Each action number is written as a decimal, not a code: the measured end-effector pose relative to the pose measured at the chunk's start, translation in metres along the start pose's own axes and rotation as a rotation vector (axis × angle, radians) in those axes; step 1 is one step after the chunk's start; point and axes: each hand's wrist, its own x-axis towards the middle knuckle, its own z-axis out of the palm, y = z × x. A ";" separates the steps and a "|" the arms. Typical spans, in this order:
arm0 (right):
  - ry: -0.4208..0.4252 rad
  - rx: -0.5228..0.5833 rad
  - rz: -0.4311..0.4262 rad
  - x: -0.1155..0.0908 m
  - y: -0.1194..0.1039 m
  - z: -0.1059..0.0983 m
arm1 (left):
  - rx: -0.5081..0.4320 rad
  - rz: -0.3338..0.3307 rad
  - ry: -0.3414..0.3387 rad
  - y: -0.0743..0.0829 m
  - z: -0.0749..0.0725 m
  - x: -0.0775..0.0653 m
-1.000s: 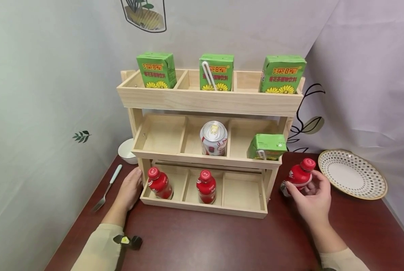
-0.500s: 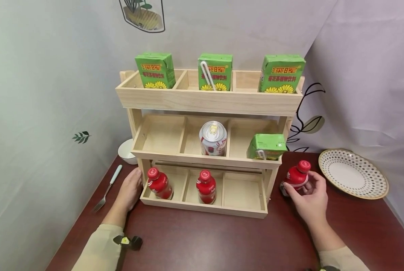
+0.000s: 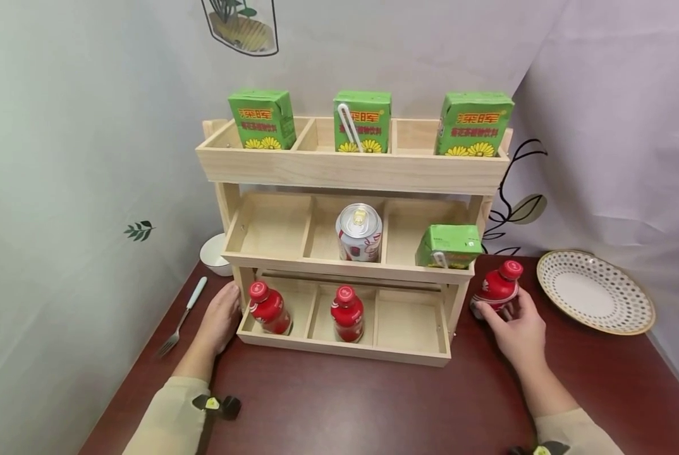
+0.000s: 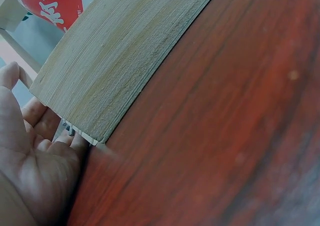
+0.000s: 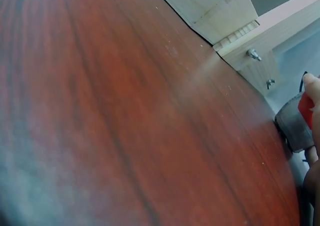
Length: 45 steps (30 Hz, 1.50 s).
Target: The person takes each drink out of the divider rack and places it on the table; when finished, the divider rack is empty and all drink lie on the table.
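To the right of the wooden shelf rack (image 3: 351, 174), my right hand (image 3: 518, 332) holds a small red bottle (image 3: 495, 287) between thumb and fingers. The bottle leans, its red cap up; in the right wrist view its grey base (image 5: 294, 123) shows at the edge. My left hand (image 3: 221, 319) touches the rack's lower left side; in the left wrist view its palm (image 4: 37, 171) faces the wooden end, some fingertips hidden behind it. Two more red bottles stand on the bottom tier, one on the left (image 3: 270, 309) and one in the middle (image 3: 348, 316).
Green drink cartons (image 3: 363, 123) line the top tier. A silver-topped can (image 3: 359, 234) and a lying green carton (image 3: 449, 246) occupy the middle tier. A dotted plate (image 3: 590, 294) is at right; a white bowl (image 3: 215, 254) and fork (image 3: 181, 316) are at left.
My right hand has shifted slightly left and away from me, carrying the red bottle a little closer to the rack. The left hand has stayed in place.
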 end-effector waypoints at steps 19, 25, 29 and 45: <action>0.003 -0.115 0.030 0.022 0.023 0.020 | 0.071 0.044 0.021 -0.001 0.000 0.001; 0.001 -0.144 0.038 0.033 0.025 0.033 | 0.113 0.040 0.030 0.007 0.003 -0.003; 0.007 -0.161 0.070 0.039 0.025 0.045 | 0.098 0.049 0.036 -0.003 -0.001 0.000; -0.057 -0.260 0.112 0.056 0.021 0.064 | 0.092 0.042 0.048 -0.002 0.001 0.002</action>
